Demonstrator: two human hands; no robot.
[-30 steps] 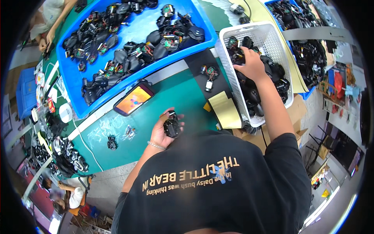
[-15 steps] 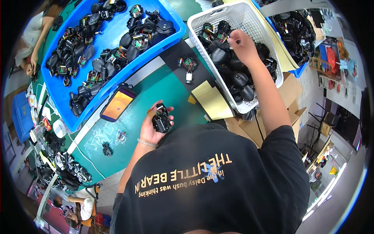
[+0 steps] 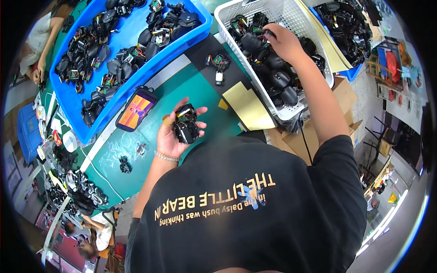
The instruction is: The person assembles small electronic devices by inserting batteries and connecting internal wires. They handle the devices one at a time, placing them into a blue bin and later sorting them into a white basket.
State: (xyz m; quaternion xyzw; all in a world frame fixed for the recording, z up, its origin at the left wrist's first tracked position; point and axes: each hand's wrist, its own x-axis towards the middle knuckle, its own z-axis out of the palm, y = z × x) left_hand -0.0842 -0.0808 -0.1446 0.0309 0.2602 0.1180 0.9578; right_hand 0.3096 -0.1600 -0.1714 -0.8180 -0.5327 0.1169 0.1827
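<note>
Green table (image 3: 170, 86): runs across the workspace ahead of the person, with a blue tray (image 3: 129, 34) of black parts along the far left side and a phone (image 3: 136, 109) by its near edge.
Left hand (image 3: 169, 142): palm up over the table, partly closed, fingers cupped round a black assembly (image 3: 186, 127) with bare circuitry and wires showing on top.
Black assembly axis: longer way points roughly away from the person, lying along the palm; fingertips show at its right side.
White basket (image 3: 277, 13): ahead and to the right of the left hand, well apart from it, its long sides slanting away toward the upper left.
Right hand (image 3: 286, 43): reaches over the basket from the right, thumb and fingers bent in toward each other at a dark piece (image 3: 267, 33); whether that piece is gripped or only touched, I cannot tell.
Black housings (image 3: 280, 78): heaped in the basket, some below the right hand and others nearer the person; rounded, lying at mixed angles.
Nearer hand: the right, directly above the heap; the left stays clear of the basket.
Between left hand and basket: a yellow sheet (image 3: 249, 107), and beyond it a loose wired board (image 3: 220, 63) with a white end.
</note>
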